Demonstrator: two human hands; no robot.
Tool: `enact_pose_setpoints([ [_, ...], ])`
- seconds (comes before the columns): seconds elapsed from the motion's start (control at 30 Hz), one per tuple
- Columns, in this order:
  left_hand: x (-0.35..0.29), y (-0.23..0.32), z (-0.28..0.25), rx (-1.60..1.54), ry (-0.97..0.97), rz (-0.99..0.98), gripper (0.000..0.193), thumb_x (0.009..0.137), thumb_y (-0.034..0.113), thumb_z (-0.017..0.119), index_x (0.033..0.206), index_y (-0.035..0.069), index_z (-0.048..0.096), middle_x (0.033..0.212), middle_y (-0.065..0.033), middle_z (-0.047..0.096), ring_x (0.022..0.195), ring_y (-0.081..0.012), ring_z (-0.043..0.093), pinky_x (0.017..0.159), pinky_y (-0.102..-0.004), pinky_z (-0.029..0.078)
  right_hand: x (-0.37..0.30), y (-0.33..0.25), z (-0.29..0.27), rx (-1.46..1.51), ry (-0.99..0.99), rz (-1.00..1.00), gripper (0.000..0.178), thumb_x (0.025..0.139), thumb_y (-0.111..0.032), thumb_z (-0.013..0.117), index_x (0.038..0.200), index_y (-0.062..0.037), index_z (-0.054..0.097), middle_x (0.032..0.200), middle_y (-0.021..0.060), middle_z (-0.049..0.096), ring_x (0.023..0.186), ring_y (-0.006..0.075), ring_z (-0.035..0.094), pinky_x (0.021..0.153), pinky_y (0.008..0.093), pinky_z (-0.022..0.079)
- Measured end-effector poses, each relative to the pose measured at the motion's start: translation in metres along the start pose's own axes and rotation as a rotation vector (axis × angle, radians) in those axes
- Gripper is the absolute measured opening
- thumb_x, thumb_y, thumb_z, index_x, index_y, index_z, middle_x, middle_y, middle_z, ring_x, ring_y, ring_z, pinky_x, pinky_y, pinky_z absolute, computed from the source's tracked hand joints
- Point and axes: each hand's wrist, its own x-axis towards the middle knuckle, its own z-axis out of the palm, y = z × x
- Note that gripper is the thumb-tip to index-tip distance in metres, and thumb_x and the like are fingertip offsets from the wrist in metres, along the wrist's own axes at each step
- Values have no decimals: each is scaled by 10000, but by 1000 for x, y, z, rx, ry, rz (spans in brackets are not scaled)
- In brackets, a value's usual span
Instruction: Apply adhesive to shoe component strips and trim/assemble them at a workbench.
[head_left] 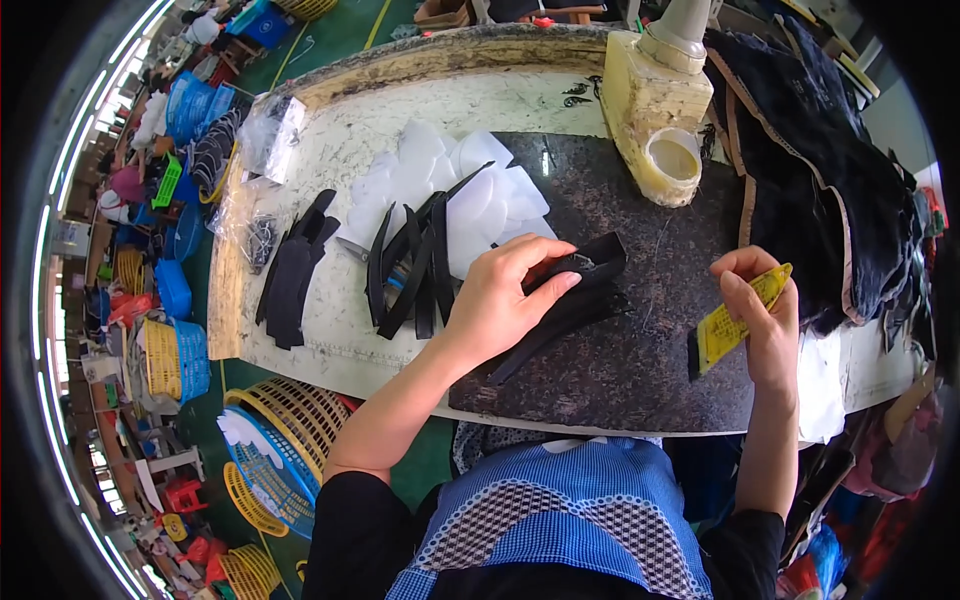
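Two hands are at work on the dark stone slab (640, 350). Your left hand (500, 300), at frame centre, presses its fingers together on a black strip piece (580, 290), pinning it flat to the slab. Your right hand (765, 320), at right, pinches a yellow brush (730, 322) with dark bristles, held just above the slab. White cut pieces (480, 200) and black strips (410, 270) lie left of centre.

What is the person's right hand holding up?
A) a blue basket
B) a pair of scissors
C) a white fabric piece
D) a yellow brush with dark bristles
D: the right hand grips a yellow brush above the dark stone slab, while the left hand presses black strips.
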Motion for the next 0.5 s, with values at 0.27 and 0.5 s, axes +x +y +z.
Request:
enact_pose_setpoints([
  [0.27,-7,-14,4,118,2,104,182,938,60,691,1093,-16,632,943,-162,748,805,-220,753,695,-280,573,5,-6,4,119,14,-90,227,854,-246,731,959,-69,636,870,22,654,718,66,581,663,198,466],
  [0.5,-7,-12,-1,382,183,342,101,923,37,692,981,12,614,1075,-117,582,916,-236,653,774,-307,532,0,8,-4,28,83,-165,356,888,-376,786,920,-44,661,820,66,698,606,74,605,579,192,494],
])
